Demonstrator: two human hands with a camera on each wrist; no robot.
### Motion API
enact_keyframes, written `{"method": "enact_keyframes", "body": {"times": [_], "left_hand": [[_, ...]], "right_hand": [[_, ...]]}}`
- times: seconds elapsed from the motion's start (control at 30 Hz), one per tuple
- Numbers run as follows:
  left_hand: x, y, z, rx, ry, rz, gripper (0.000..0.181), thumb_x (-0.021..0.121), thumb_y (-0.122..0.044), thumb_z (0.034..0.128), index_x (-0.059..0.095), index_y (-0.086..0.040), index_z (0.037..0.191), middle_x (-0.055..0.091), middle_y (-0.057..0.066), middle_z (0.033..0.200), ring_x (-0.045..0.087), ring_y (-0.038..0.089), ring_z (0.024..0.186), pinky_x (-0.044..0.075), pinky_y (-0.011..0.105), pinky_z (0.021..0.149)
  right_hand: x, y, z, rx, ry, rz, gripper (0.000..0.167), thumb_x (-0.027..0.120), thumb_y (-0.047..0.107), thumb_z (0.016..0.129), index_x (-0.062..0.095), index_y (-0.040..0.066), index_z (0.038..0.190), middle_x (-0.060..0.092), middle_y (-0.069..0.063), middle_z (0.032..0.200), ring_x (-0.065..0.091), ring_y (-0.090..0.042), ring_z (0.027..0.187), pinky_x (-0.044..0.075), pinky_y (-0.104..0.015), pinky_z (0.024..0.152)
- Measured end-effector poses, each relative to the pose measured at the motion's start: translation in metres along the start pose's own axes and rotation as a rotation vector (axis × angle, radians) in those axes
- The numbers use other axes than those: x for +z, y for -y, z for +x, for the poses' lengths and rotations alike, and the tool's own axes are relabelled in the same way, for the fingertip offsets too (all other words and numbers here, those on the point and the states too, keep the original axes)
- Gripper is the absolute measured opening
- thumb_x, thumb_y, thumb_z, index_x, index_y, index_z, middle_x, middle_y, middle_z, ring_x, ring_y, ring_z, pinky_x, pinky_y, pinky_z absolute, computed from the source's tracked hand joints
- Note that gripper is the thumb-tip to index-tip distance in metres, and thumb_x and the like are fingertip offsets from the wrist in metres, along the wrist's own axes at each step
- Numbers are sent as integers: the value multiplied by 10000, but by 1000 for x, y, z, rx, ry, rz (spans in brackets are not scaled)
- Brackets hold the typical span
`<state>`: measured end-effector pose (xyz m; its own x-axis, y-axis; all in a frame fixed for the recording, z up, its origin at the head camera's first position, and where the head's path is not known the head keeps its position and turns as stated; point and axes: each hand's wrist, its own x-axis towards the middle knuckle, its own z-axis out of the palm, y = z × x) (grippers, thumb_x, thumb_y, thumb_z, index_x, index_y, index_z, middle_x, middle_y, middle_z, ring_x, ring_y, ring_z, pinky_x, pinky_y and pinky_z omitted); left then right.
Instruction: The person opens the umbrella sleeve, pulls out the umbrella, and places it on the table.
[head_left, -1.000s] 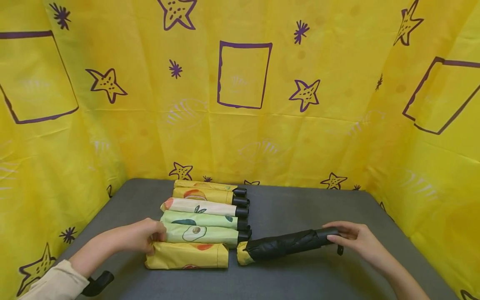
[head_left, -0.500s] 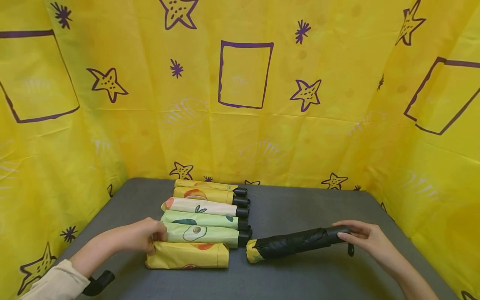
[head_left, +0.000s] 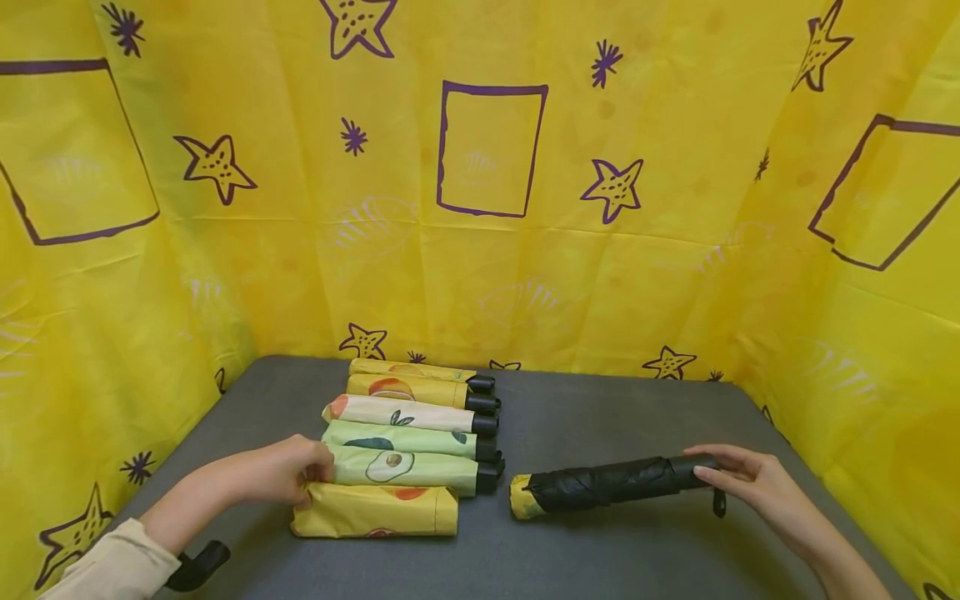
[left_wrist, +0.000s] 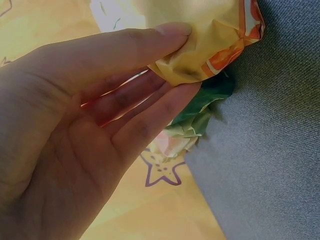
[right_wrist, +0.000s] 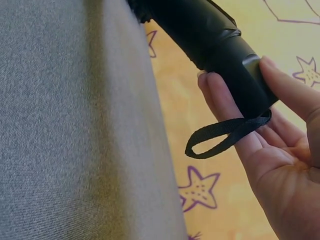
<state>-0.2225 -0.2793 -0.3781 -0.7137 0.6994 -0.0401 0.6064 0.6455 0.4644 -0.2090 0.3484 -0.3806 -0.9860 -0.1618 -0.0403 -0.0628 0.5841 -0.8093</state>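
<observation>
My right hand [head_left: 765, 483] pinches the black handle of a folded umbrella [head_left: 615, 485] between thumb and fingers. The umbrella's dark canopy is bundled, and its far tip is yellow. From the handle end hangs a black wrist loop [right_wrist: 225, 132], clear in the right wrist view. At the left, my left hand [head_left: 288, 468] pinches the closed end of a yellow umbrella sleeve [head_left: 375, 512] with a printed orange fruit pattern. Its open mouth faces right, with a gap between it and the umbrella's yellow tip. In the left wrist view the thumb presses on the yellow fabric [left_wrist: 210, 45].
Behind the sleeve lies a row of several sleeved umbrellas with black handles, among them a green avocado one [head_left: 405, 469], a cream one [head_left: 408, 414] and a yellow one [head_left: 408, 389]. They rest on a grey table [head_left: 600, 400], with yellow patterned cloth [head_left: 525, 275] around it.
My right hand has drawn the black umbrella to the right, widening the gap from the yellow sleeve. My left hand and the sleeve stay where they were.
</observation>
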Motion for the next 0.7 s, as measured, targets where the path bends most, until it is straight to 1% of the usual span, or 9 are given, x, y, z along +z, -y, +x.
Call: {"method": "enact_keyframes", "body": {"times": [0.13, 0.27, 0.37, 0.43, 0.6, 0.7], "left_hand": [[0, 0, 0, -3, 1, -3, 304, 769, 60, 592, 640, -136, 785, 592, -88, 744, 470, -18, 672, 427, 188, 581], [0, 0, 0, 1, -4, -4, 305, 765, 64, 587, 640, -136, 780, 595, -86, 736, 469, -18, 665, 424, 186, 576], [0, 0, 1, -3, 0, -10, 299, 762, 64, 588, 638, -133, 776, 590, -85, 727, 462, -18, 658, 420, 184, 571], [0, -1, 1, -8, 5, -12, 293, 763, 61, 594, 637, -131, 776, 585, -86, 722, 455, -16, 654, 416, 184, 569], [0, -1, 1, -11, 10, -7, 287, 764, 59, 599, 633, -131, 771, 578, -88, 713, 444, -16, 650, 410, 182, 569], [-1, -1, 1, -7, 9, -2, 286, 763, 60, 596, 632, -131, 765, 578, -86, 707, 441, -16, 646, 408, 181, 568]], "right_hand": [[-1, -3, 0, -15, 18, 16, 446, 577, 291, 976, 553, 45, 1348, 665, 214, 1139, 671, -55, 993, 493, -213, 801], [-3, -6, 1, 5, 55, 33, 458, 562, 293, 984, 534, 39, 1364, 652, 210, 1153, 665, -70, 1003, 491, -235, 811], [-4, -8, 2, 30, 77, 35, 457, 574, 298, 976, 540, 57, 1363, 641, 212, 1155, 656, -68, 1002, 488, -253, 808], [-6, -10, 3, 24, 99, 21, 458, 574, 294, 976, 540, 51, 1363, 632, 223, 1163, 644, -53, 1004, 489, -267, 802], [-9, -12, 4, -23, 126, -23, 434, 592, 273, 966, 568, 42, 1333, 606, 291, 1143, 607, 33, 1000, 504, -265, 776], [-11, -15, 5, -79, 163, -30, 406, 595, 237, 965, 581, 18, 1306, 615, 283, 1129, 607, 37, 983, 526, -266, 765]]}}
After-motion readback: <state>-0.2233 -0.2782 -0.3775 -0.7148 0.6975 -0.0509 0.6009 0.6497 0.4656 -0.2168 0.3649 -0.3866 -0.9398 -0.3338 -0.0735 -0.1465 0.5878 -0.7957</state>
